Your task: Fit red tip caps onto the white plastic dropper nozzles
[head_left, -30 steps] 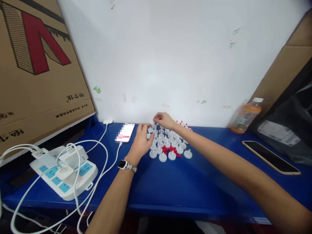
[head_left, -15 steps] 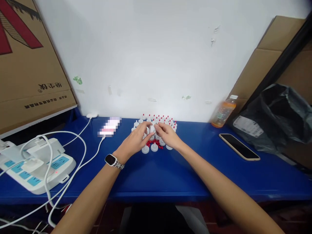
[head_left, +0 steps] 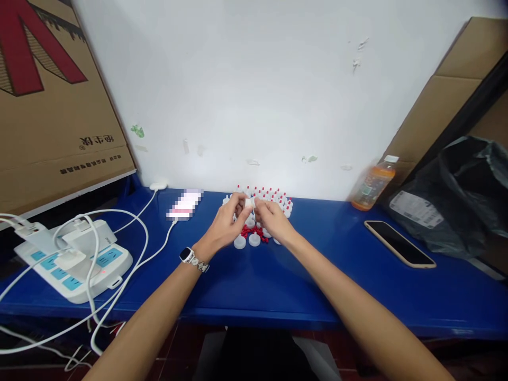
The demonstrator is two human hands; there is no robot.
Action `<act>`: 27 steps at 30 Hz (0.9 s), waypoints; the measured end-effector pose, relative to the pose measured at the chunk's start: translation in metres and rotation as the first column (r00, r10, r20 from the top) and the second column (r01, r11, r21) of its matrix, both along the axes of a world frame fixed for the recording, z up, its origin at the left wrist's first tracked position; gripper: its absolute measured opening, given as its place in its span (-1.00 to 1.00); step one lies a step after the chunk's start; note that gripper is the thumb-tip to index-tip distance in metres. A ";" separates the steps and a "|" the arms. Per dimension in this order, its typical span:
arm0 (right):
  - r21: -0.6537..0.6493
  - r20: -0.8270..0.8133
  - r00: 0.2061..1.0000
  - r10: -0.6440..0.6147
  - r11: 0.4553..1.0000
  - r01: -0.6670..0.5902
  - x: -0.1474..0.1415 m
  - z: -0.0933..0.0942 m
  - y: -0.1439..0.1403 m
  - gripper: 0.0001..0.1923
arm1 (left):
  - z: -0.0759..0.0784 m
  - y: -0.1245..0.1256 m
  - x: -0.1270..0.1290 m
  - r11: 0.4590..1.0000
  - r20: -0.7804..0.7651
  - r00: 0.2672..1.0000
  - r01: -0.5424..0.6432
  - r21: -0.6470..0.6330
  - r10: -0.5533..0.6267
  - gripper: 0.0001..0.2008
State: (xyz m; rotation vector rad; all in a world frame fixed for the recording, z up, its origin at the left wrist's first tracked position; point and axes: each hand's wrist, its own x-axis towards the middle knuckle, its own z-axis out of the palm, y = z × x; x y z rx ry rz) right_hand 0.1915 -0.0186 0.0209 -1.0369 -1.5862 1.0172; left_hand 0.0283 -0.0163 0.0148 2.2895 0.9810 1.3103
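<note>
White round plastic piece (head_left: 248, 202), small as a button, sits pinched between your two hands just above the blue tabletop (head_left: 301, 286), over the cluster of loose white plastic discs (head_left: 254, 239) and the little heap of red plastic bits (head_left: 251, 231). Your left hand (head_left: 228, 225), the one with the wristwatch (head_left: 189, 256), closes thumb and fingertips on one side of the piece, and your right hand (head_left: 273, 219) closes on the other; whether a red bit is already between your fingers is too small to tell. Keep both grips short and near the fingertips, I'd judge, so the piece stays square while you work on it, and hold it low over the pile so a slip drops it among its fellows rather than off the edge. Behind your hands stand the rows of red-tipped white pieces (head_left: 264, 193) against the wall; keep your knuckles clear of them. The white power strip (head_left: 75, 262), the orange drink bottle (head_left: 373, 185) and the dark phone (head_left: 399, 243) lie well apart.
</note>
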 end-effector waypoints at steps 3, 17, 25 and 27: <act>0.307 0.279 0.931 -0.236 0.940 0.147 0.000 -0.003 -0.002 -0.52 | -0.003 0.003 0.006 0.968 0.236 0.968 0.132 -0.211 -0.081 -0.71; -0.128 0.120 0.993 0.005 0.992 0.010 0.012 -0.003 0.006 -0.52 | 0.003 0.012 -0.018 0.992 0.279 0.954 -0.122 0.040 0.106 -0.71; 0.163 0.624 0.776 -0.091 0.986 -0.016 0.010 -0.005 0.001 -0.80 | -0.005 0.020 -0.029 0.996 -0.014 0.998 -0.067 -0.057 0.066 -0.69; 0.147 0.539 0.841 -0.055 0.989 -0.029 0.011 -0.003 0.007 -0.78 | -0.005 0.019 -0.027 0.996 -0.046 0.997 -0.063 -0.068 0.060 -0.70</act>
